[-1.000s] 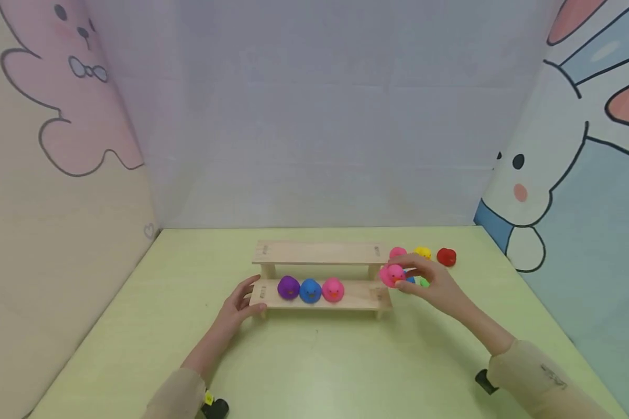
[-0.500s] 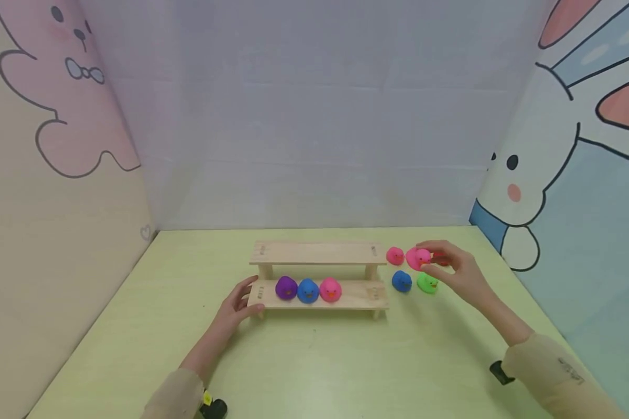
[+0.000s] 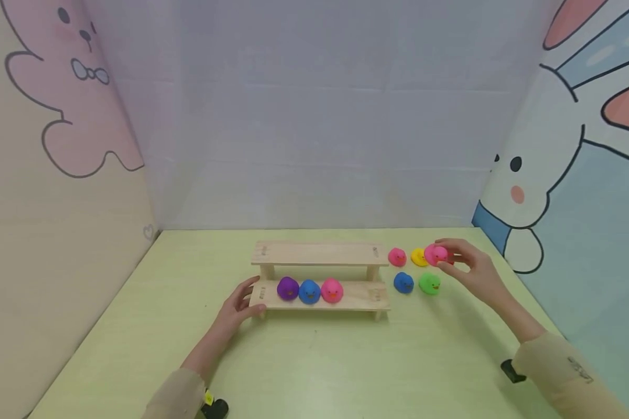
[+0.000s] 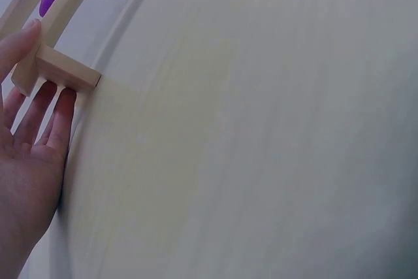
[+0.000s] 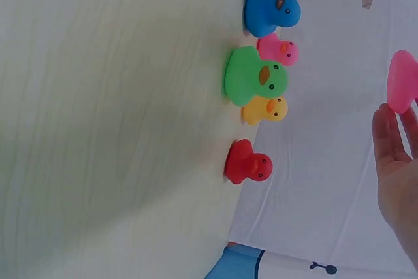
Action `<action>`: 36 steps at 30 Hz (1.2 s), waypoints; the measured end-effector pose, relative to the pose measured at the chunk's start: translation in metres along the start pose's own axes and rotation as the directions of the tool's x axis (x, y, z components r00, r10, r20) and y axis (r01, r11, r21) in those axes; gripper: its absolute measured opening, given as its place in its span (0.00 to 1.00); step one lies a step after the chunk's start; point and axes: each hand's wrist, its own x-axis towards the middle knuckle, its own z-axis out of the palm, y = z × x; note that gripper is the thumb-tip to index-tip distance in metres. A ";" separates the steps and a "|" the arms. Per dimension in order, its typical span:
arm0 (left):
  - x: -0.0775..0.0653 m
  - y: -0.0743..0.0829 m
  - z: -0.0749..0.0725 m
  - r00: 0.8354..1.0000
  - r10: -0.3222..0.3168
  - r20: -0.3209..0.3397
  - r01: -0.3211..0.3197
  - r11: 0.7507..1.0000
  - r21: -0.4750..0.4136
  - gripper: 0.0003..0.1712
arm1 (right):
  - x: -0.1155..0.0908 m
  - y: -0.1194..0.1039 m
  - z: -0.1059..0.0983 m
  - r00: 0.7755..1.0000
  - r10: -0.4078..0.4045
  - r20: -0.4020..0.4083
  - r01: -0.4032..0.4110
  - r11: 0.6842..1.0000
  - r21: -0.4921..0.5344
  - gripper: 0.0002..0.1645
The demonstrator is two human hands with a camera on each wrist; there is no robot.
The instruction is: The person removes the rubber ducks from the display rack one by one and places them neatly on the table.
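My left hand (image 3: 236, 304) grips the left end of a two-tier wooden shelf (image 3: 359, 295), thumb in front and fingers behind; the left wrist view shows its fingers at the end block (image 4: 68, 70). A purple rubber duck (image 3: 288, 288), a blue one (image 3: 310, 291) and a pink one (image 3: 332, 290) stand in a row on the lower tier. Raised above the table at right, my right hand (image 3: 472, 270) pinches another pink rubber duck (image 3: 435, 255). Below it in the right wrist view is a red duck (image 5: 249, 161), which the hand and pink duck hide in the head view.
Right of the shelf stand loose ducks: pink (image 3: 397, 257), yellow (image 3: 419, 257), blue (image 3: 403, 283) and green (image 3: 430, 284). The upper tier (image 3: 317, 253) bears no duck. Fabric walls with cartoon animals close off the table (image 3: 314, 366) at the back and both sides.
My right hand has carried the pink duck rightward, from beside the shelf's right end past the yellow duck. The blue and green ducks are uncovered. My left hand stays on the shelf.
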 end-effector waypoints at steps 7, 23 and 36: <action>0.000 -0.001 0.000 1.000 0.005 0.003 -0.005 1.000 0.004 0.42 | -0.004 0.023 -0.001 0.999 0.039 -0.036 -0.040 0.998 -0.042 0.29; -0.001 0.001 0.000 1.000 0.010 0.000 -0.010 1.000 -0.005 0.43 | -0.014 0.061 -0.012 0.995 0.096 -0.010 -0.097 0.992 -0.080 0.25; 0.000 0.000 0.000 1.000 0.008 0.001 -0.008 1.000 -0.003 0.42 | -0.023 0.088 -0.014 0.944 0.246 0.219 -0.226 0.968 -0.112 0.28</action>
